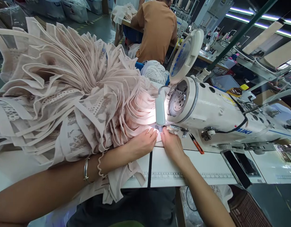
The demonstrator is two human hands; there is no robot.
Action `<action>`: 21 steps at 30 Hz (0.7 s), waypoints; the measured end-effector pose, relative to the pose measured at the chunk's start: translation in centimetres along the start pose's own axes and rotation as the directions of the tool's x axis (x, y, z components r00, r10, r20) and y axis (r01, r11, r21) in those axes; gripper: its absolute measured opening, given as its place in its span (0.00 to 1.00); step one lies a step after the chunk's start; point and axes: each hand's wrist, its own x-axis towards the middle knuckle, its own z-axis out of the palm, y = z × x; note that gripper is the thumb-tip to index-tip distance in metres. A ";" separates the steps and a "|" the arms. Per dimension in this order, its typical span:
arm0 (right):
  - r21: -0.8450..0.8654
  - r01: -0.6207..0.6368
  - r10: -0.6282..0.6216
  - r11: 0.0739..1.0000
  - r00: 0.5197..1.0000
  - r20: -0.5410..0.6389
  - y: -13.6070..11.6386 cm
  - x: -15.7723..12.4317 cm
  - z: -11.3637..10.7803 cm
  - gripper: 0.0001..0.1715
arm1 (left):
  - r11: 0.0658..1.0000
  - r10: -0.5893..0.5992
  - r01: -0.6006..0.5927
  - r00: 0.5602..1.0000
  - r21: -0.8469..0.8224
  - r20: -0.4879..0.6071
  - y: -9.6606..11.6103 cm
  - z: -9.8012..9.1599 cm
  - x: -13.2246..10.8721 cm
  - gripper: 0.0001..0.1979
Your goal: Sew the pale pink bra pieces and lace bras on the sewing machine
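Under the lit needle area of a white sewing machine (185, 101), both my hands are close together on a piece of pale beige fabric (139, 130). My left hand (146, 141) lies just left of the needle, its fingers pressed together on the fabric. Right of the needle, my right hand (171, 143) pinches the fabric's edge by the presser foot; its fingertips are partly lost in the glare. A big heap of beige lace-trimmed garment pieces (88, 91) rises beyond my left forearm, with loose ends hanging over the table's front edge.
Orange-handled thread snips (197, 144) lie right of my right hand. A dark phone (236, 168) rests near the front edge. A printed ruler (207, 176) runs along the table (138, 162). Thread cones (262, 37) stand upper right. Ahead, a person in a brown top (157, 30) sits facing away.
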 end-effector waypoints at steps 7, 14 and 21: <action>0.074 -0.018 0.029 0.997 0.988 -0.152 -0.7 -0.6 1.6 0.08 | 0.786 -0.344 0.205 0.929 -0.583 -0.137 0.0 1.2 -0.4 0.16; 0.185 -0.034 0.057 0.982 0.991 -0.120 -0.4 -0.9 1.3 0.09 | 0.942 -0.085 0.058 0.994 -0.330 -0.069 1.8 0.9 -0.9 0.22; 0.182 -0.035 0.055 0.983 0.993 -0.107 -0.5 -1.0 1.3 0.10 | 0.967 -0.084 0.080 0.996 -0.242 -0.008 1.6 0.4 -0.6 0.22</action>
